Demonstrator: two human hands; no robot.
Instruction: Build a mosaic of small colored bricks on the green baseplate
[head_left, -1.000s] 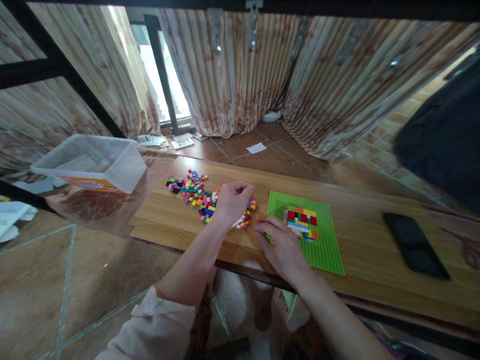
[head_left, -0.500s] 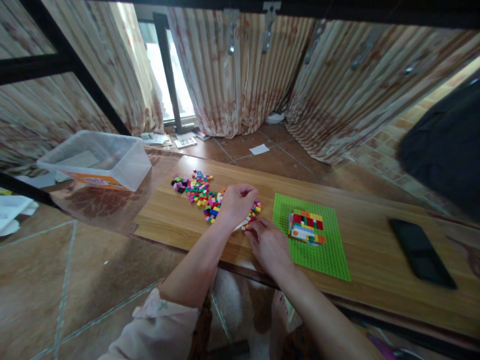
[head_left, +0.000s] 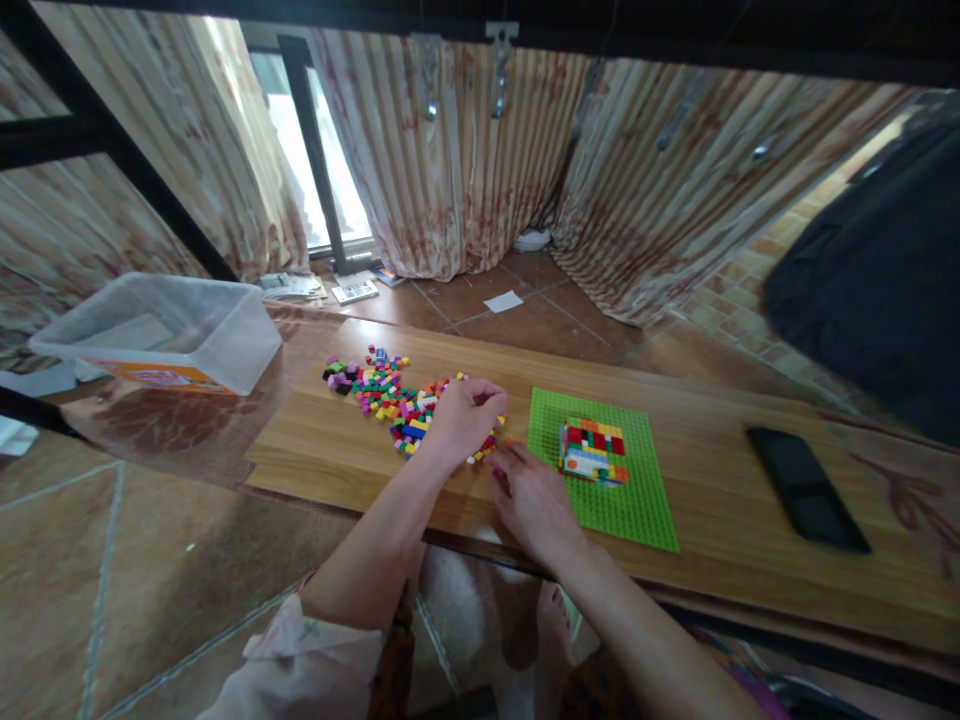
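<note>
Over the right end of a heap of small coloured toy bricks [head_left: 380,392] is my left hand [head_left: 466,412], its thumb and fingertips pinched together. Whatever is in that pinch is hidden. My right hand [head_left: 534,495] rests low at the heap's near right edge, fingers bent and closed beside a few loose bricks. Specks of orange and purple show at its fingertips, too small to name. Right of this hand lies a green baseplate [head_left: 645,510]. On it stands a low block-built structure [head_left: 594,450] of red, yellow, orange and white bricks.
The bricks and baseplate lie on a wooden board [head_left: 300,450]. A clear plastic box [head_left: 240,345] with an orange label stands at the left. A black phone [head_left: 806,488] lies at the right. Curtains [head_left: 465,170] hang behind, and a dark bar [head_left: 600,40] crosses the top.
The view has shifted, so the scene sits further left. A white strip that showed between my hands is no longer visible. Both hands stay at the heap's right end with small finger movements.
</note>
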